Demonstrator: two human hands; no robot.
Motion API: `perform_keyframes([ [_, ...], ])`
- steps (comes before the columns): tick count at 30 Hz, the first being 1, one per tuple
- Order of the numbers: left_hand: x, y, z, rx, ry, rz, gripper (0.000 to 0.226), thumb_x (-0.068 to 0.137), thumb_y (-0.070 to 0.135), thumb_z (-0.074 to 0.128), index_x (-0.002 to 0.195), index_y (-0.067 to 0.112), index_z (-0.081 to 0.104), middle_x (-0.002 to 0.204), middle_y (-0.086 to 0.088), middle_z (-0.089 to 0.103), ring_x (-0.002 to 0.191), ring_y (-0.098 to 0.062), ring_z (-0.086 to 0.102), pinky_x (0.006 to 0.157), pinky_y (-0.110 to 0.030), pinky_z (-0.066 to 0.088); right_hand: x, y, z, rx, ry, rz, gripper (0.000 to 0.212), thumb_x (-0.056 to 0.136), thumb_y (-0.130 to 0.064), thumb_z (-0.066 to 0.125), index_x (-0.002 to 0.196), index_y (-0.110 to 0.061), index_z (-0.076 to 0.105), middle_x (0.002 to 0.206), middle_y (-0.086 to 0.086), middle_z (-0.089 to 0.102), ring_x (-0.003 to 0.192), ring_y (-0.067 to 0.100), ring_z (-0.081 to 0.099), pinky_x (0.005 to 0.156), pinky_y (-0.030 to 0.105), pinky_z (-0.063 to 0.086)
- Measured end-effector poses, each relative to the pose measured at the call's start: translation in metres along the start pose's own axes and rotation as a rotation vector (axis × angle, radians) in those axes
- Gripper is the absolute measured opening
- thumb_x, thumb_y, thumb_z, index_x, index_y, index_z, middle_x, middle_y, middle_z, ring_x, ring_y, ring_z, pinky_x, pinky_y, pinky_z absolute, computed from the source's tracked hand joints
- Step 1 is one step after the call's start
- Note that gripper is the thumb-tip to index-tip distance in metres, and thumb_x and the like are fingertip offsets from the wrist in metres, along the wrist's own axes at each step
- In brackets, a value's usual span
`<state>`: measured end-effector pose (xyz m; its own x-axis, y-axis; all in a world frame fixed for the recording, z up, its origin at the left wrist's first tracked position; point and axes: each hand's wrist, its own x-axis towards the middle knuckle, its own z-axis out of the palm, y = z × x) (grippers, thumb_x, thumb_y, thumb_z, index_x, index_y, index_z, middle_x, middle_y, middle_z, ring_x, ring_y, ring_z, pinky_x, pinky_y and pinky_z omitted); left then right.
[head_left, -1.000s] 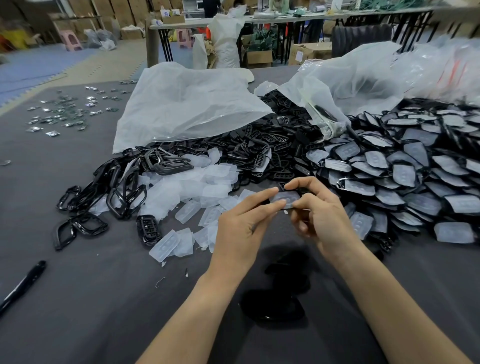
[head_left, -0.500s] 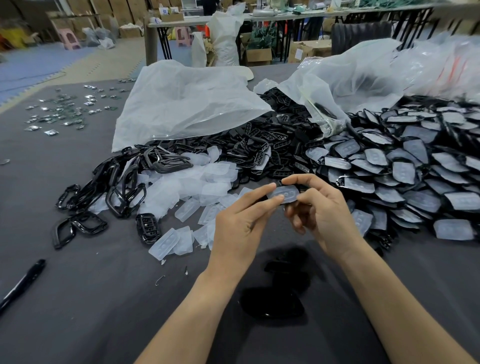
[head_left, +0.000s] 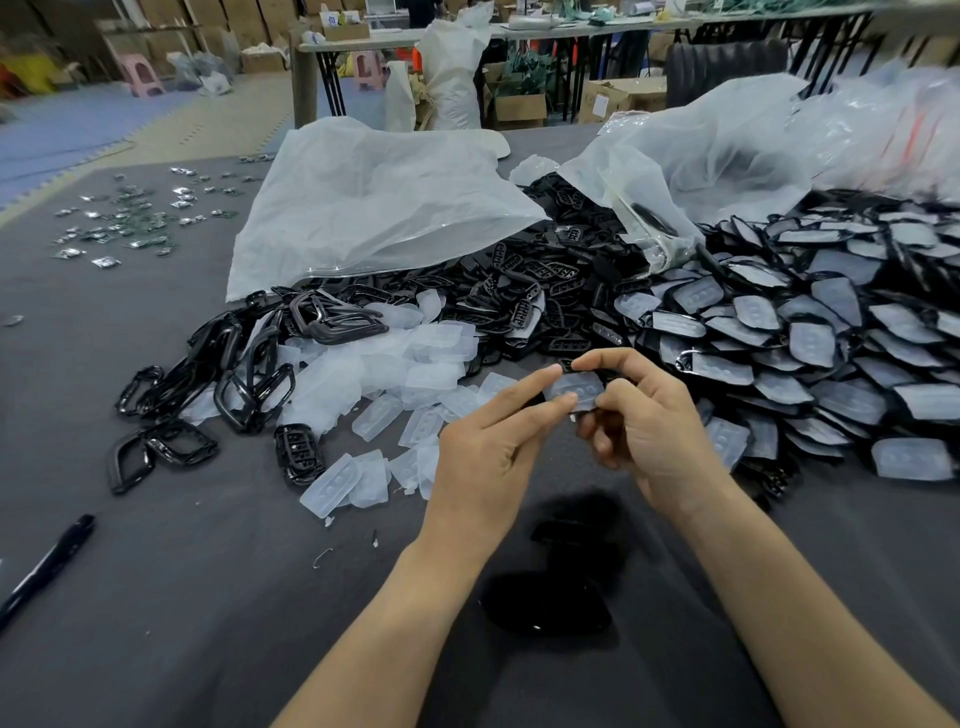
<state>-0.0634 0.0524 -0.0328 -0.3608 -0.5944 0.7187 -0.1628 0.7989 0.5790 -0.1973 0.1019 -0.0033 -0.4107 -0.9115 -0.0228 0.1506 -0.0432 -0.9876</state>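
A wide grey cloth-covered tabletop (head_left: 156, 597) carries heaps of black plastic frames (head_left: 249, 374) and translucent pads. Above it, the right hand (head_left: 644, 431) grips a small translucent rubber button pad (head_left: 576, 388); the left hand (head_left: 488, 447) pinches its near edge with straightened fingertips.

Both hands (head_left: 571, 436) pinch a translucent pad (head_left: 577, 389) above the table (head_left: 208, 597).
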Motion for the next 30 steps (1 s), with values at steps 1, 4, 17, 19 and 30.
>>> perform_keyframes([
  [1, 0.0000, 0.0006, 0.0000, 0.001, -0.001, -0.001, 0.021, 0.083, -0.002, 0.067, 0.101, 0.003, 0.074, 0.117, -0.011, 0.068, 0.103, -0.008, 0.062, 0.089, -0.009, 0.047, -0.0006, -0.0001, 0.0002, 0.000, -0.003, -0.005, 0.036, 0.086, 0.007, 0.033, 0.090, -0.014, 0.062, 0.047, 0.008, 0.055, 0.034, 0.013, 0.039, 0.033, 0.019, 0.030],
  [4, 0.0001, 0.0029, -0.0006, 0.005, 0.015, 0.007, 0.020, 0.083, -0.001, 0.066, 0.101, 0.002, 0.074, 0.116, -0.012, 0.068, 0.103, -0.009, 0.062, 0.090, -0.009, 0.046, -0.0020, -0.0009, -0.0002, 0.035, -0.008, -0.029, 0.037, 0.086, 0.004, 0.029, 0.090, -0.011, 0.063, 0.049, 0.009, 0.055, 0.037, 0.015, 0.043, 0.035, 0.023, 0.033],
  [17, -0.0002, 0.0031, 0.0004, 0.013, 0.045, 0.043, 0.020, 0.084, 0.001, 0.066, 0.102, 0.004, 0.074, 0.117, -0.011, 0.068, 0.105, -0.007, 0.062, 0.091, -0.010, 0.047, -0.0003, 0.0007, -0.0035, 0.102, -0.045, -0.074, 0.024, 0.089, -0.017, 0.040, 0.091, -0.012, 0.064, 0.059, 0.009, 0.061, 0.044, 0.016, 0.050, 0.039, 0.023, 0.037],
  [19, -0.0005, 0.0027, 0.0011, 0.006, 0.037, 0.037, 0.021, 0.084, 0.001, 0.066, 0.103, 0.005, 0.074, 0.117, -0.007, 0.067, 0.105, -0.003, 0.060, 0.091, -0.009, 0.045, -0.0006, 0.0019, -0.0032, 0.034, -0.037, -0.119, 0.017, 0.093, -0.008, 0.048, 0.091, -0.012, 0.064, 0.057, 0.007, 0.060, 0.042, 0.015, 0.048, 0.038, 0.023, 0.037],
  [30, -0.0005, -0.0033, 0.0014, -0.013, -0.024, -0.025, 0.018, 0.083, 0.001, 0.069, 0.097, 0.008, 0.076, 0.117, -0.010, 0.068, 0.103, -0.004, 0.062, 0.088, -0.006, 0.045, 0.0023, 0.0055, -0.0054, -0.087, -0.008, -0.118, 0.017, 0.093, 0.001, 0.052, 0.094, -0.010, 0.065, 0.054, 0.003, 0.061, 0.044, 0.016, 0.050, 0.039, 0.023, 0.040],
])
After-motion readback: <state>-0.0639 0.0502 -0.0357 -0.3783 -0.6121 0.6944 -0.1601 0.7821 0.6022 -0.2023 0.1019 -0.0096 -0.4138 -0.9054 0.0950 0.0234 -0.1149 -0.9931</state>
